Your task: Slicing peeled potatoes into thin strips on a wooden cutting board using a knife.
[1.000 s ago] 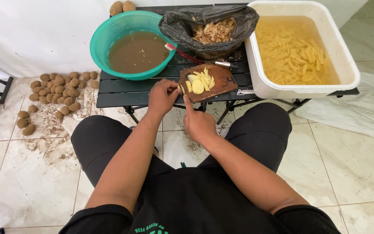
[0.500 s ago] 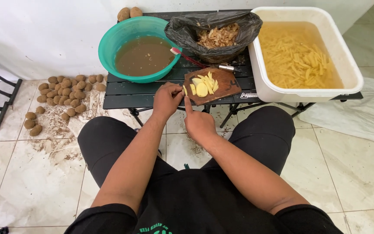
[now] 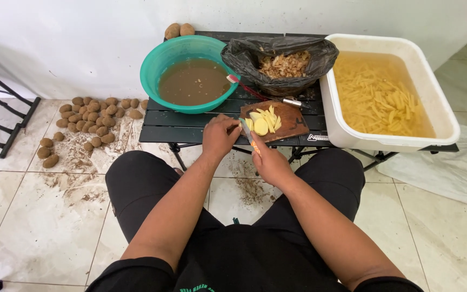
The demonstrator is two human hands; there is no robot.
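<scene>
since a second ago your hands have stayed at the near edge of the cutting board (image 3: pixel 290 120), and only your head has shifted a little. the potato slices (image 3: pixel 261 125) lie piled on that board, on the black desk (image 3: pixel 182 125), between the teal bowl (image 3: pixel 155 65) of brown water and the white tub (image 3: pixel 337 116) of cut strips. wet, stiff and slippery, they look best pinned flat from above with curled fingertips. your left hand (image 3: pixel 220 136) is curled beside the slices; whether it grips one i cannot tell. your right hand (image 3: pixel 270 162) is closed around an orange-handled knife (image 3: pixel 248 136).
</scene>
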